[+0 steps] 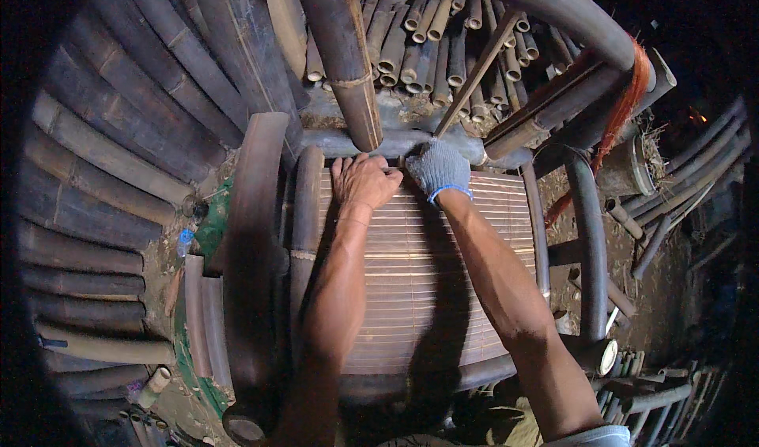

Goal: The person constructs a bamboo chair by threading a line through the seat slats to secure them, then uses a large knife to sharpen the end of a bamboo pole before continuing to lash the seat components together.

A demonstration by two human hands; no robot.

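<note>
A bamboo slat mat [411, 277], brown with paler strips across it, fills the seat of a dark bamboo chair frame [307, 202]. At its far left edge, my bare left hand [367, 181] presses down with bent fingers gripping the edge. Beside it, my right hand [439, 167] wears a grey knit glove with a blue cuff. That hand is closed at the same far edge, against the round bamboo rail [399, 140]. Whatever lies inside its fingers is hidden. A narrow gap separates the two hands.
Cut bamboo tubes [427, 44] are piled beyond the chair. Thick dark poles [103, 170] lie along the left. A curved bamboo rail [545, 4] arches overhead at the back right, with orange twine [623, 103] tied on it. An upright post [589, 249] stands right.
</note>
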